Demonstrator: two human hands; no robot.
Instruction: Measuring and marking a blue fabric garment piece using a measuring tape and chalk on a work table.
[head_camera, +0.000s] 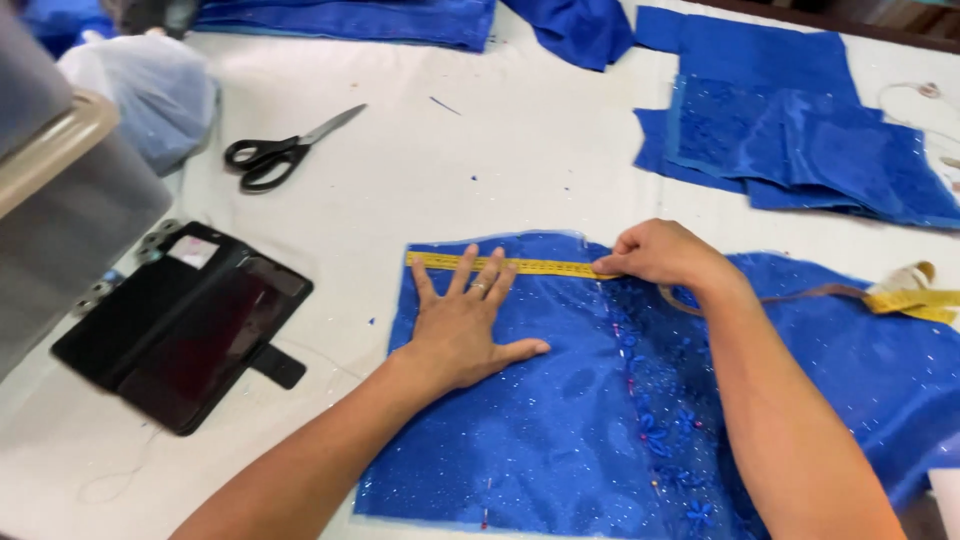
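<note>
Head view
Left hand: your left hand (462, 325) lay flat, fingers spread, pressing the blue sequinned fabric panel (560, 430) onto the white table (450, 170).
Right hand: your right hand (658, 254) pinched the yellow measuring tape (510, 265) against the panel's top edge.
Tape: it ran straight under your left fingertips; its slack end lay at the far right.
Surroundings: black-handled scissors (280, 150), an open black phone wallet case (180, 325) and stacked blue fabric pieces (790, 130) lay well apart.
</note>
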